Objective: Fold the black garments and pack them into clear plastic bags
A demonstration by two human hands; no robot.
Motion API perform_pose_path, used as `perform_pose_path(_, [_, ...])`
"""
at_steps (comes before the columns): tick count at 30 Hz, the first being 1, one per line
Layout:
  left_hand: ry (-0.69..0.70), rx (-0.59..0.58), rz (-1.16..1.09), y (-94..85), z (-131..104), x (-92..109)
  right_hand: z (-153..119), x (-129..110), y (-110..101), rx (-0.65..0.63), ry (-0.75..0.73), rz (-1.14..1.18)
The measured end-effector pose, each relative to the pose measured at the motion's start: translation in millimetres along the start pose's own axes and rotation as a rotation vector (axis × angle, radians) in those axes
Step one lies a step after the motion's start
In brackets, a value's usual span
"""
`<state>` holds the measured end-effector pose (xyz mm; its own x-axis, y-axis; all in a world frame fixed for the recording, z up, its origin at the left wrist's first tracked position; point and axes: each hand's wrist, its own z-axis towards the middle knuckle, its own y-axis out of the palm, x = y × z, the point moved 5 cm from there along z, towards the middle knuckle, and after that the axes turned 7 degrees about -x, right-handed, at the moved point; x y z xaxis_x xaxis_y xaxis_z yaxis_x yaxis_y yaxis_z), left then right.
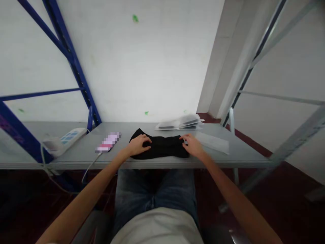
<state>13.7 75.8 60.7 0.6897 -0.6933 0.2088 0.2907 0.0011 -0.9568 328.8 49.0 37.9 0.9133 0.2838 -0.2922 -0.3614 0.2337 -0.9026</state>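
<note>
A long piece of black folded fabric (165,146) lies flat across the grey tabletop, close to its front edge. Its exact kind I cannot make out. My left hand (138,145) rests on the left end of the fabric, with thumb and fingers curved and apart. At the right end, my right hand (193,145) touches the fabric's edge, its thumb and index finger spread with a gap between them. A flat translucent plastic bag (213,142) lies just right of my right hand.
Behind the fabric lies a stack of white plastic bags (180,122). A phone (108,142) with a cable is on the left, near a white power strip (72,139). Blue shelf posts (76,67) stand left, metal posts (241,84) right, around the grey tabletop (243,154).
</note>
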Motion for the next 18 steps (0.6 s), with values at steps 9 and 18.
perform_pose_path(9, [-0.187,0.213,-0.053,-28.6,11.5,-15.6,20.1,-7.0,-13.6,0.132,0.041,0.108])
perform_pose_path(18, [-0.363,0.417,-0.058,-8.3,55.6,-3.0,61.3,-38.7,1.6,0.285,0.112,0.141])
